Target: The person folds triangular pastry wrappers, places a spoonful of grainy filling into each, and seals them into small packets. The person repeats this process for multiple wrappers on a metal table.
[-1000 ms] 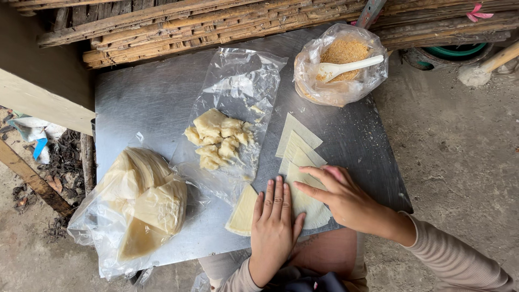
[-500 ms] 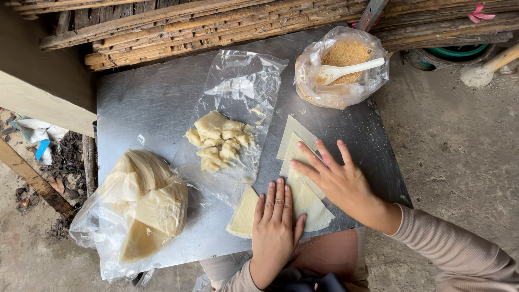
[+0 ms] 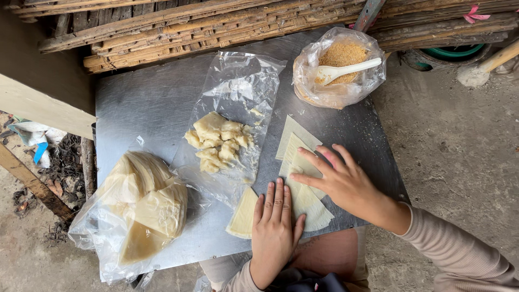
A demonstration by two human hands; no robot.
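My left hand (image 3: 274, 226) lies flat, fingers together, on pale triangular dough wrappers (image 3: 303, 197) at the near edge of a metal tabletop (image 3: 146, 103). My right hand (image 3: 343, 180) rests with spread fingers on the upper wrappers (image 3: 292, 141), fingertips pressing them down. One more wrapper (image 3: 243, 213) sticks out to the left of my left hand. Neither hand grips anything.
Lumps of pale filling (image 3: 217, 141) sit on a clear plastic sheet mid-table. A plastic bag of stacked wrappers (image 3: 141, 203) lies at the near left. A bag of brown crumbs with a white spoon (image 3: 339, 67) stands at the far right. Bamboo slats (image 3: 216, 21) run behind; concrete floor (image 3: 465, 135) lies right.
My right hand has slid away from me, from the lower wrappers up onto the upper ones, with its fingers spreading. My left hand has stayed flat in place.
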